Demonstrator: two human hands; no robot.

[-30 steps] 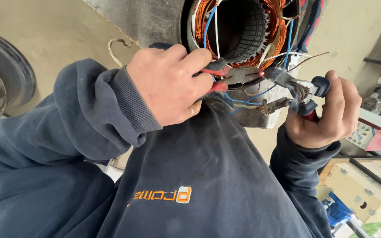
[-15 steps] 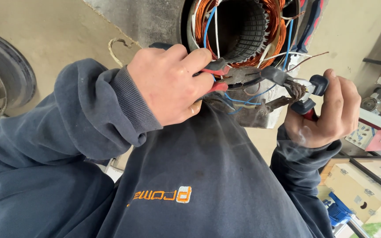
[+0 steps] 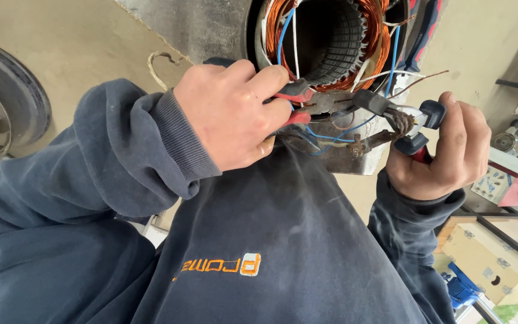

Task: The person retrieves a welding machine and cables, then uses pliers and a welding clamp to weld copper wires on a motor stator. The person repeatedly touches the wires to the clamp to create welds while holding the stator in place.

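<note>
The left hand point(image 3: 235, 114) is clenched on red-handled pliers point(image 3: 307, 105), the right hand point(image 3: 451, 153) on a dark-handled tool point(image 3: 418, 123). Since a moment ago the right has barely shifted; both still bite the twisted wire joint point(image 3: 400, 123) below the copper-wound stator point(image 3: 331, 42).

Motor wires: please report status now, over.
Left hand shut on red pliers. Right hand shut on dark pliers. Both tools grip twisted wires at motor. Nothing blocking.

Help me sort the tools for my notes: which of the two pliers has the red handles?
The pliers in the left hand, red-handled pliers. The right hand holds dark blue-handled pliers closed on a twisted wire bundle.
</note>
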